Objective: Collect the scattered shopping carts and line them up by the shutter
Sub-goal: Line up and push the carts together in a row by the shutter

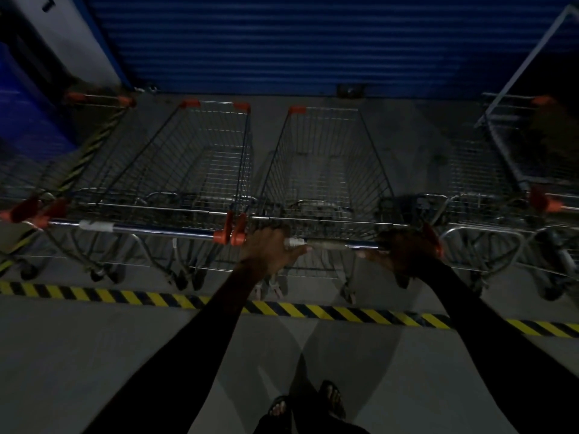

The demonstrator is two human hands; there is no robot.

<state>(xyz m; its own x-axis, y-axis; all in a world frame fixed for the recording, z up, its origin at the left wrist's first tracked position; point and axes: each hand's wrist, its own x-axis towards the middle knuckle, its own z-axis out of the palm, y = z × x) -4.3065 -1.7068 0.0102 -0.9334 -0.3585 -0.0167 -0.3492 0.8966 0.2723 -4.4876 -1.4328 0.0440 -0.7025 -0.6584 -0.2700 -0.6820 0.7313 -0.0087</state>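
Observation:
A wire shopping cart (326,164) with orange corner caps stands straight ahead, nose toward the blue shutter (297,42). My left hand (269,249) grips the left end of its handle bar (329,244), and my right hand (404,250) grips the right end. Touching its left side stands a second cart (194,161), handle level with mine. A third cart (69,142) sits further left in shadow. Another cart (488,189) stands to the right, dim and partly cut off by the frame.
A yellow-and-black hazard stripe (313,310) runs across the grey floor just behind the cart wheels. A white pillar (72,36) rises at the upper left, with a blue wall below it. A metal frame (526,67) leans at the upper right. My sandalled feet (307,402) show at the bottom.

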